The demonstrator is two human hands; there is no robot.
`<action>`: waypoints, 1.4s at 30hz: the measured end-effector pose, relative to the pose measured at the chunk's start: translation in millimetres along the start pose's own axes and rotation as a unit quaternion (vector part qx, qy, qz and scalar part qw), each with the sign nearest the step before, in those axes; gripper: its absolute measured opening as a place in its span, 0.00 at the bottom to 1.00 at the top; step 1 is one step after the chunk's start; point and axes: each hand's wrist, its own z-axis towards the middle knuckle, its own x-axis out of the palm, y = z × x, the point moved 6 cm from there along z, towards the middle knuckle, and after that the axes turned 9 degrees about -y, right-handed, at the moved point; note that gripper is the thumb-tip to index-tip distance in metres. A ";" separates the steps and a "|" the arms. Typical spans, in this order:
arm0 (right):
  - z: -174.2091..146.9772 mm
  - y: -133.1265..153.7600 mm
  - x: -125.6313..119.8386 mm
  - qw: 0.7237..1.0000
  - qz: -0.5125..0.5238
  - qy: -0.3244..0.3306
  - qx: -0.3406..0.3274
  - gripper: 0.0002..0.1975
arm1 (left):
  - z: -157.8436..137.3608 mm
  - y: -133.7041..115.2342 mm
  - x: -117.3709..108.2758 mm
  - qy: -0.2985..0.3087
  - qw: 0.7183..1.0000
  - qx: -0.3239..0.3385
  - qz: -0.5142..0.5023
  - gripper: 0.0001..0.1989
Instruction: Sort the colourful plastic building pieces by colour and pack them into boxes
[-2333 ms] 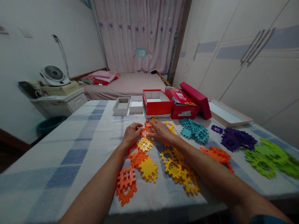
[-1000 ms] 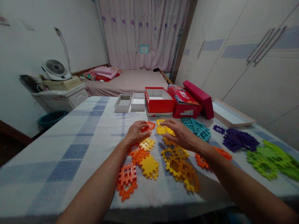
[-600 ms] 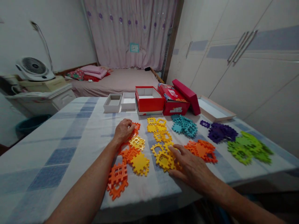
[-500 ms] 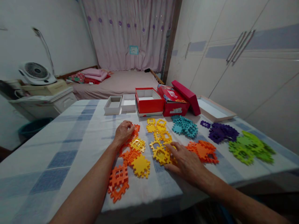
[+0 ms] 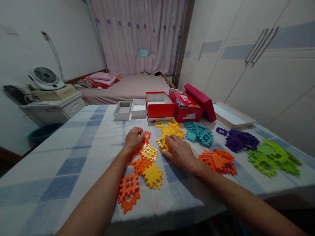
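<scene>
With bent fingers, my left hand (image 5: 133,140) rests at the top of a line of orange interlocking plastic pieces (image 5: 129,183); its fingertips hide what they hold, if anything. Yellow notched pieces (image 5: 152,175) lie mixed among the orange ones, one of them with a window cut-out. My right hand (image 5: 180,152) cups the near end of a cluster of yellow interlocking pieces (image 5: 167,130), thumb and fingers around the closest ones and partly covering them. A separate pile of orange pieces (image 5: 218,161) lies beside my right forearm.
Teal pieces (image 5: 199,133), purple pieces (image 5: 241,141) and lime green pieces (image 5: 273,157) lie in piles to the right. Along the far edge stand two small white boxes (image 5: 122,114), an open red box (image 5: 161,110), another red box (image 5: 188,113) with a leaning lid (image 5: 201,101), and a shallow tray (image 5: 236,123).
My right hand has slid forward and left, pushing the near yellow pieces into a tighter cluster toward the boxes. My left hand stays at the orange pieces. The view has shifted slightly.
</scene>
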 end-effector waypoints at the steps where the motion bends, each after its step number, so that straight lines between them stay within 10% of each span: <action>1: 0.6 0.8 0.2 1.000 0.002 -0.008 -0.009 0.24 | -0.1 0.5 0.2 0.000 1.000 -0.002 0.001 0.12; 12: -50.8 69.7 -14.4 0.960 0.187 0.034 -0.207 0.36 | -1.2 4.9 7.1 0.002 1.000 -0.001 0.019 0.19; 24: -40.2 37.3 -20.0 0.965 0.222 0.009 -0.143 0.20 | -1.1 7.5 7.9 0.005 1.000 -0.008 0.012 0.16; 33: 31.1 -14.7 -30.7 0.985 0.136 -0.104 -0.029 0.20 | -0.6 7.6 7.4 0.005 1.000 -0.004 0.015 0.15; 42: 6.6 53.6 2.2 0.979 0.107 -0.005 -0.175 0.27 | -2.3 6.4 5.9 0.000 1.000 -0.012 -0.009 0.16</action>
